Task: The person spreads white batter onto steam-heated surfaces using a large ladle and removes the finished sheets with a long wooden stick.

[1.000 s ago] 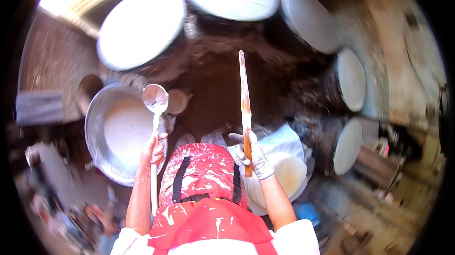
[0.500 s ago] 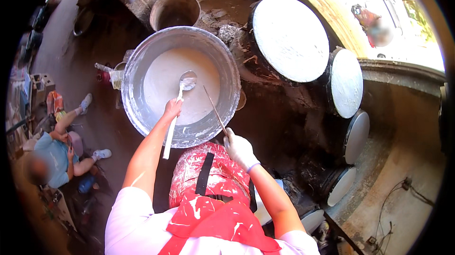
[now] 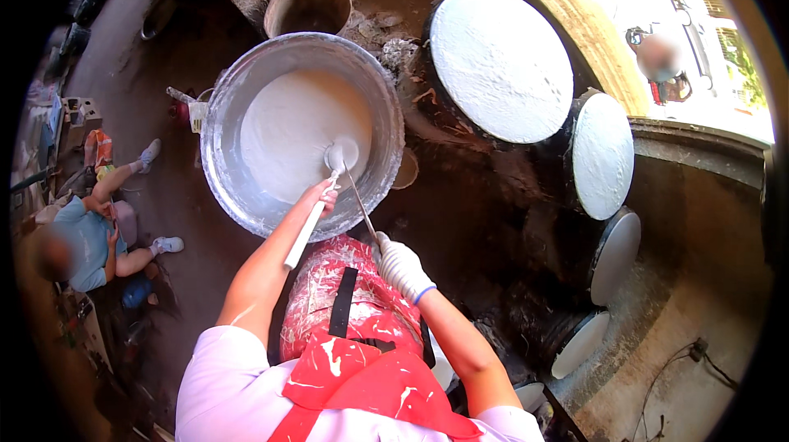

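Observation:
A wide metal pot (image 3: 212, 175) in front of me holds a thick white liquid (image 3: 288, 134). My bare left hand (image 3: 320, 197) is closed round the pale handle of a ladle (image 3: 302, 232), its round bowl low over the white liquid. White smears coat the bowl; how full it is I cannot tell. In my right hand (image 3: 403, 268), which wears a white knitted glove, is a thin stick-like tool (image 3: 362, 205). Its tip reaches over the pot's near right rim up to the ladle's bowl; whether they touch is unclear.
To the right stand round griddles with white tops (image 3: 501, 64), (image 3: 604, 154), and smaller round lids (image 3: 616, 254). An empty-looking brown bucket (image 3: 308, 8) sits behind the pot. At left a person (image 3: 90, 236) is seated; another person (image 3: 660, 60) is outside, upper right.
The ladle has moved right and closer to me across the pot, its handle now slanting more. My right hand has shifted left, bringing the stick-like tool's tip to the ladle's bowl.

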### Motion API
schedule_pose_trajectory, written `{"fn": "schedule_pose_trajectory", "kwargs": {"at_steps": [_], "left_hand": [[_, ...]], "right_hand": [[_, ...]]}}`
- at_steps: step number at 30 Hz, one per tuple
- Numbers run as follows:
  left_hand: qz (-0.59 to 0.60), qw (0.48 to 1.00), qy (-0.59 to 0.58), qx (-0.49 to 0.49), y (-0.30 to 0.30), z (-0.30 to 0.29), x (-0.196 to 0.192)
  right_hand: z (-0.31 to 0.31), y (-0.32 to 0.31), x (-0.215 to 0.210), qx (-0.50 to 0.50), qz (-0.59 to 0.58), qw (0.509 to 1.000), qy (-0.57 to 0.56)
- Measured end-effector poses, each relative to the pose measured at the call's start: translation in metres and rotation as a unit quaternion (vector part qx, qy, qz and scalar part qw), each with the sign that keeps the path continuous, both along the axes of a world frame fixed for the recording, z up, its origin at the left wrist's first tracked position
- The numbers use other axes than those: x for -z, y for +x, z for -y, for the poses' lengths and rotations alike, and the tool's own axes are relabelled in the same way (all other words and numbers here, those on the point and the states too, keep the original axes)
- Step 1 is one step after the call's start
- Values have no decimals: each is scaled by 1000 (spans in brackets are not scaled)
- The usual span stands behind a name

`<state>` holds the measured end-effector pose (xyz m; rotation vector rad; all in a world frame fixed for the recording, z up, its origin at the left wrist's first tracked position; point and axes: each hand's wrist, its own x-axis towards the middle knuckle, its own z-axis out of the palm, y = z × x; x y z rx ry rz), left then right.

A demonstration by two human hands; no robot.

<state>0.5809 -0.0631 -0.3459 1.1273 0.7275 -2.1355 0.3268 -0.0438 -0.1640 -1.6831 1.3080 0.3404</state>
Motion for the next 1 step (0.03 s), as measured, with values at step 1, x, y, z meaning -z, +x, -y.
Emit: {"fn": "schedule_pose_trajectory", "kwargs": {"at_steps": [1], "left_hand": [[-89,994,-6,-65,5,-12,-12]], "right_hand": [[-2,-9,-20,-8,-12,1000,11]]}}
